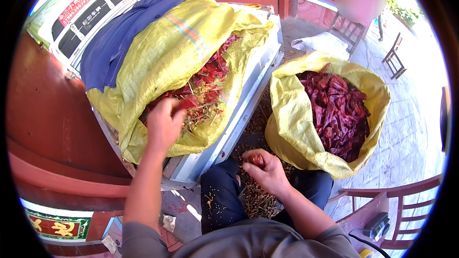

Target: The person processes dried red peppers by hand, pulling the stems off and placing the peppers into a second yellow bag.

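Observation:
My left hand (163, 125) is blurred at the mouth of a yellow woven sack (157, 68), with a dried red chili pepper (188, 103) between its thumb and fingers. Red peppers (215, 66) lie inside that mouth, along with loose stems and pale seeds (202, 109). Above my lap, my right hand (269, 173) curls around a red pepper (256, 160), partly hidden by the fingers. Close to its right stands a second yellow woven sack (287, 122), its rim rolled outward, filled with dark red dried peppers (335, 111).
The first sack rests on a metal-edged platform (229, 143), with a blue cloth (118, 46) over its back. Stems and debris (260, 200) cover the ground between my knees. Wooden chairs (394, 57) and a white sack (322, 43) are at right; a white vehicle (93, 14) is behind.

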Demonstrator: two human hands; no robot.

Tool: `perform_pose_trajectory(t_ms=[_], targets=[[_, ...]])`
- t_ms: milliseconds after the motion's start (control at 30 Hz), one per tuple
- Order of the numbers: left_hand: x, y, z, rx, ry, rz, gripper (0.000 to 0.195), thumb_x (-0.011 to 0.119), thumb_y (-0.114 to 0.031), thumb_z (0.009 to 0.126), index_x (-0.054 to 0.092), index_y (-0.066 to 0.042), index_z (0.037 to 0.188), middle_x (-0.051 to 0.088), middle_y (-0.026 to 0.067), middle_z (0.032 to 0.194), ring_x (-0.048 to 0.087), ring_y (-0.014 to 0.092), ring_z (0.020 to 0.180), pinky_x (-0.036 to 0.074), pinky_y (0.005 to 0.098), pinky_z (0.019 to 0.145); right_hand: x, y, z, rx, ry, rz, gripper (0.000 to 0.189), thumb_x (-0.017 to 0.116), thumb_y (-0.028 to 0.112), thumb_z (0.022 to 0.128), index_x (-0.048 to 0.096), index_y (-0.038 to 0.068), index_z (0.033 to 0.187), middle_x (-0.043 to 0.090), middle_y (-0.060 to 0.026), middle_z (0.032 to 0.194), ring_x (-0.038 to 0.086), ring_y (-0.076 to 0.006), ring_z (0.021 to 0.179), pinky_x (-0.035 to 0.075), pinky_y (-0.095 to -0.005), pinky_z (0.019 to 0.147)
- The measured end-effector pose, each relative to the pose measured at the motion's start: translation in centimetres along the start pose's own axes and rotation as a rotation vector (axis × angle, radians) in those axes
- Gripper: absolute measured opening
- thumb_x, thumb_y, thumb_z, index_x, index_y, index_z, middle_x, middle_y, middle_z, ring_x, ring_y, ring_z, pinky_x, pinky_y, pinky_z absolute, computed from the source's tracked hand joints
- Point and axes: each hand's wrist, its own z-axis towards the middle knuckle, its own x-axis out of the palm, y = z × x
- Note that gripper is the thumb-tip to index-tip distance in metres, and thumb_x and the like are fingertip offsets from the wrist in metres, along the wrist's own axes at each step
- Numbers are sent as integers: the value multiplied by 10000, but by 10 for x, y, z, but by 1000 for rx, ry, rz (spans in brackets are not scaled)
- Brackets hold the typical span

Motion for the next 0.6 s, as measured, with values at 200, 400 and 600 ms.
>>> perform_pose_trajectory(t_ms=[200,400,600], targets=[[30,-81,-114,-122,224,-567,258,827,-109,858,702,9,1051,757,138,897,729,200,781,563,329,740,27,8,25,-221,-15,171,408,829,149,903,666,28,1257,675,-27,1046,620,-123,965,509,-294,877],[8,-89,-106,13,276,-698,491,897,-129,786,734,-15,1235,686,76,952,645,156,860,534,309,776,2,12,19,-428,6,-244,248,805,75,872,693,48,1092,682,-126,1006,697,-290,949,546,-397,830],[17,-93,-108,195,307,-591,181,831,-42,855,789,-25,1030,692,69,896,660,170,777,535,284,737,2,26,8,-245,171,-253,173,760,164,938,676,38,1022,662,-156,826,701,-333,780,550,-407,712]])
